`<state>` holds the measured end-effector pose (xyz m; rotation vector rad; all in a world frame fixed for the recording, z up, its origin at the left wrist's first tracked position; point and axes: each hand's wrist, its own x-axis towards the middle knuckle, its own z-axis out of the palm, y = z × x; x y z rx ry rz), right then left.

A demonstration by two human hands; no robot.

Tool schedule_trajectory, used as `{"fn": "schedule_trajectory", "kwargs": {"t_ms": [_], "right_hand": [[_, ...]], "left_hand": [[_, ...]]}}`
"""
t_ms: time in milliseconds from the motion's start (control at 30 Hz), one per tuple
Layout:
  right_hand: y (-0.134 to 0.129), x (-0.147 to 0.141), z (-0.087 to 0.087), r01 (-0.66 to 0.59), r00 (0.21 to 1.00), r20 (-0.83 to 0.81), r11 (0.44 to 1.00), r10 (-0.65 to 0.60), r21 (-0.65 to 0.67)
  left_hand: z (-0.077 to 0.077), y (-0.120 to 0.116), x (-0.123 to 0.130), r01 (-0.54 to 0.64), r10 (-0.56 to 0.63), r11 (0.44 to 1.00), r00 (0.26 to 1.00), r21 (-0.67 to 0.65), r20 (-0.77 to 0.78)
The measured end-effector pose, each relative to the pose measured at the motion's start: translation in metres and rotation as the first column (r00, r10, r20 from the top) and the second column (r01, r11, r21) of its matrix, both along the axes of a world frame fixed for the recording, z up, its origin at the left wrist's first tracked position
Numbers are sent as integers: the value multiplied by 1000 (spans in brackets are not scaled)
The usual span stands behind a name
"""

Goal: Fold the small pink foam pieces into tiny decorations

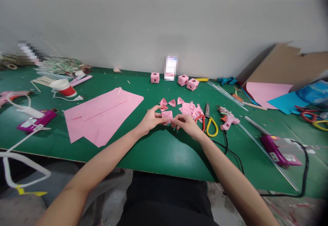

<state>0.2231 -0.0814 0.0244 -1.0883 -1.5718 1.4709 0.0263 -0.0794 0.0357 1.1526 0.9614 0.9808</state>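
Note:
Between my two hands, above the green table, is a small folded pink paper piece (167, 115). My left hand (153, 119) is closed on its left side, with thumb and fingers pinching it. The fingertips of my right hand (186, 124) are pinched at its lower right corner. Just beyond my hands lie small pink folded triangles (172, 103). A heap of cut pink paper pieces (191, 109) is right behind my right hand. Scissors with yellow and orange handles (212, 127) lie to the right of that hand.
Pink sheets (102, 116) lie at the left. Three pink paper cubes (155, 78) and a phone (171, 68) stand near the wall. A pink glue gun (229, 119) with a black cable, purple boxes (278, 150), a cup (63, 87) and cardboard (284, 65) are around.

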Motion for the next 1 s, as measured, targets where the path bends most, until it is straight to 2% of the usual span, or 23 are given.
{"fn": "schedule_trajectory", "kwargs": {"t_ms": [167,333,433,1000], "right_hand": [[-2,-3,2,10,1000,-6,1000,-10,15],[-2,-2,4,-35,999,-12,999,35,-11],[-2,-1,3,-29,999,-30,999,28,-27],[-1,-3,1,-19,997,79,996,12,88]], "left_hand": [[-2,0,0,7,-5,998,1000,60,-28],[-7,3,-2,-39,45,993,997,113,-57],[-8,4,-3,-36,43,993,997,110,-62],[-9,4,-2,-25,28,995,999,92,-32]]}}
